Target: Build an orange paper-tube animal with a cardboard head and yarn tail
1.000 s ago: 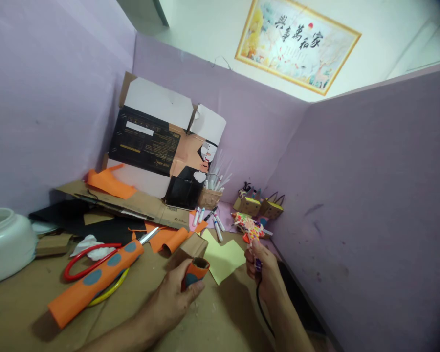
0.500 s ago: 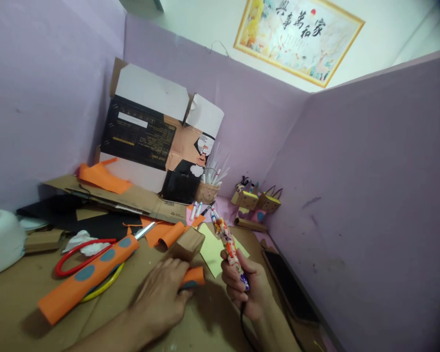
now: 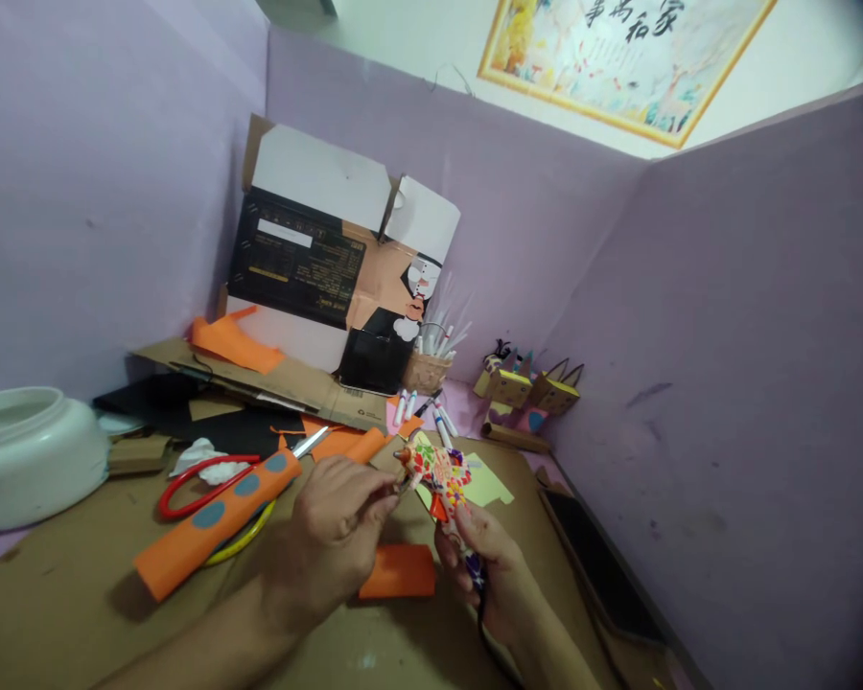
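My right hand [image 3: 485, 551] is wrapped around the handle of a flower-patterned hot glue gun [image 3: 442, 470], its nozzle pointing left and a cord hanging below. Just left of the nozzle, my left hand [image 3: 341, 522] is closed with thumb and fingers together; what they pinch is hidden. Under the hands an orange paper piece [image 3: 403, 570] lies on the cardboard-covered table. An orange paper tube with grey-blue dots [image 3: 220, 513] rests over scissors with red and yellow handles [image 3: 208, 476]. Yellow paper [image 3: 487, 484] shows behind the glue gun.
A white pot [image 3: 35, 455] stands at the left. Behind are an unfolded box [image 3: 302, 254], orange paper scraps [image 3: 237, 343], a basket of glue sticks or pens [image 3: 428, 372], loose markers [image 3: 442, 422] and small cardboard animal figures [image 3: 514, 388]. A dark tablet-like slab [image 3: 596, 561] lies along the right wall.
My left hand has come off the orange paper piece and risen to the glue gun's nozzle. The glue gun has turned from pointing away to pointing left. The view has shifted slightly.
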`<state>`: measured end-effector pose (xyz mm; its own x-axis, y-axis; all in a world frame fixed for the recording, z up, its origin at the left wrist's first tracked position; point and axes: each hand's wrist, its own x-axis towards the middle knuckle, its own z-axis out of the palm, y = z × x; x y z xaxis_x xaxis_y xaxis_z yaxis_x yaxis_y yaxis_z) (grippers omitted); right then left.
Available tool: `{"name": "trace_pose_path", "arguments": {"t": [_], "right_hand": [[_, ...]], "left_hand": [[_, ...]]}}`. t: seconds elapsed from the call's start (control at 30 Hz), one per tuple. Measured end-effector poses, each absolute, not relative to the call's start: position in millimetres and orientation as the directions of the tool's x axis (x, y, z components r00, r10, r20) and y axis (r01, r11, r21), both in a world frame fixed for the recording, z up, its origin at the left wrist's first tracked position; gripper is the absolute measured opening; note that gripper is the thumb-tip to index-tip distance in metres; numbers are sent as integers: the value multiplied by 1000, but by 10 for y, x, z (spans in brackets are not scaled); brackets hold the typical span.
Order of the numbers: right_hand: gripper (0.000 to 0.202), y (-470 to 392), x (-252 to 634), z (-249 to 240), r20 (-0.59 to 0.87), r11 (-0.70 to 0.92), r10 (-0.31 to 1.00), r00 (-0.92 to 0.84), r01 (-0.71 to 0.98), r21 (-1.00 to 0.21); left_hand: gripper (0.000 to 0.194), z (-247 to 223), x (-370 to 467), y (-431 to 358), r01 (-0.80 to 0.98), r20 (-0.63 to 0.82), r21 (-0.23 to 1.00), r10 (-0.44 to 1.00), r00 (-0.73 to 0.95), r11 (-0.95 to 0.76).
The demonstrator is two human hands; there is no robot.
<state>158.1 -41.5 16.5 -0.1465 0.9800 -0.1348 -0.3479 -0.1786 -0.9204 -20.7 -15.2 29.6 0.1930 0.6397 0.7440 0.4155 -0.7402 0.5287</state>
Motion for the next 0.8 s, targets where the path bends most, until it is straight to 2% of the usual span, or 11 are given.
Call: {"name": "trace_pose_path", "arguments": {"t": [0.33,0.57,0.67,0.73,0.8], "right_hand": [[37,-462,1475,130,-153,-222,969,-195,-411,-884],[35,-504,1380,103,-25,-34,999,-28,-395,-918],[36,-497,1379,110,-113,-143,989,-93,-463,-875],[37,-491,1395,116,-196,-266,963,-186,-522,-811],[36,-493,1415,118,-233,-345,936,-266,-552,-759]], "left_hand": [[15,333,-234,-122,425,799,447,565,207,-787],[20,301,-237,-96,557,750,456,637,180,-694],[22,324,-258,-82,508,750,434,611,254,-744],[21,345,-264,-94,385,727,524,635,262,-759],[19,362,-247,-122,215,642,706,738,209,-675]]}}
